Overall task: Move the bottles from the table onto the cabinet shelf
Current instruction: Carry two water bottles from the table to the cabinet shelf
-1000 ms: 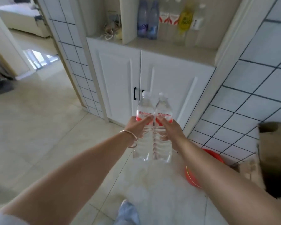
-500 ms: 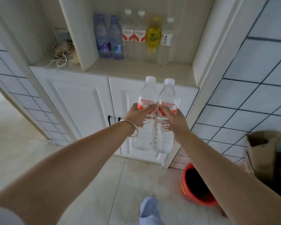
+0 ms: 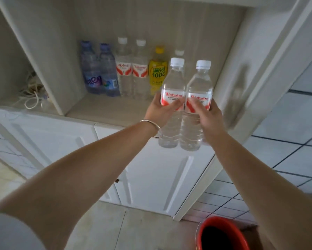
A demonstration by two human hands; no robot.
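Note:
Two clear water bottles with red and white labels stand upright side by side in the air, in front of the cabinet shelf [image 3: 104, 112]. My left hand [image 3: 160, 112] grips the left bottle [image 3: 173, 82] at its label. My right hand [image 3: 208, 120] grips the right bottle [image 3: 199, 83] the same way. Their bases hang below the shelf's front edge. At the back of the shelf stand two blue bottles [image 3: 99, 76], two clear red-labelled bottles [image 3: 131, 69], a yellow bottle [image 3: 157, 73] and one more clear bottle, mostly hidden behind the held ones.
A vertical divider [image 3: 43, 56] bounds the shelf on the left, with a tangle of white cord [image 3: 32, 94] beyond it. White cabinet doors [image 3: 148, 174] close the space below. A red bucket [image 3: 222, 235] stands on the floor at lower right, by the tiled wall [image 3: 286, 141].
I have come closer to the cabinet and both hands have lifted the two bottles up from door height to the level of the shelf opening.

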